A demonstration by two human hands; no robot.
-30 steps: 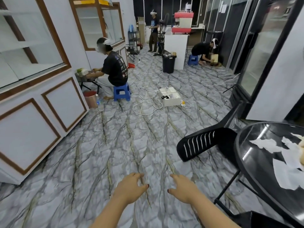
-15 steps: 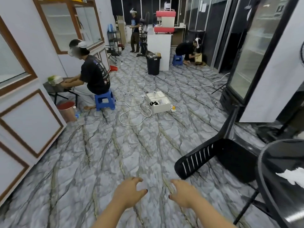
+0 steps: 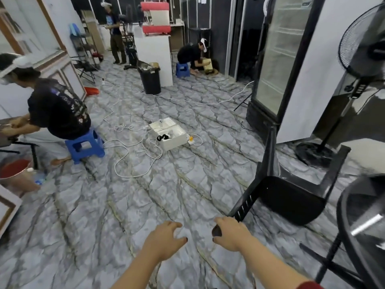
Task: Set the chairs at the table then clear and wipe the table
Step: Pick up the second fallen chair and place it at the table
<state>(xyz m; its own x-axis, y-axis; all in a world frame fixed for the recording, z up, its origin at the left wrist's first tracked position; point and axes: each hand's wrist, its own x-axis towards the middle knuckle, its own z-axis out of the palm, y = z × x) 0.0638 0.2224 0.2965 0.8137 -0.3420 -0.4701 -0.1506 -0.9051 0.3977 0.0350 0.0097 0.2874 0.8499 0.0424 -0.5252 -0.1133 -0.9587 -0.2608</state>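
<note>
Head view: a grey marble-patterned floor (image 3: pixel 145 195) is seen, crossed by white cables (image 3: pixel 133 161) that run to an open white box (image 3: pixel 169 133). At the left a seated person on a blue stool (image 3: pixel 84 146) is shown; farther back a black bin (image 3: pixel 150 79), a white counter (image 3: pixel 155 57) and a glass-door fridge (image 3: pixel 277 65) are visible, and a pedestal fan (image 3: pixel 360 59) is placed at the right. A black chair (image 3: pixel 289 195) is tipped over on the floor just beside the round black table (image 3: pixel 362 222), whose edge is cut by the right border. The right hand (image 3: pixel 230 233) is closed over the top edge of the chair's slatted backrest. The left hand (image 3: pixel 166 240) is held empty beside it, fingers spread, above the floor.

Compared with half a second ago, the right hand, then empty and short of the chair, has been brought onto the backrest, and the chair is seen closer as the view has been turned rightward.
</note>
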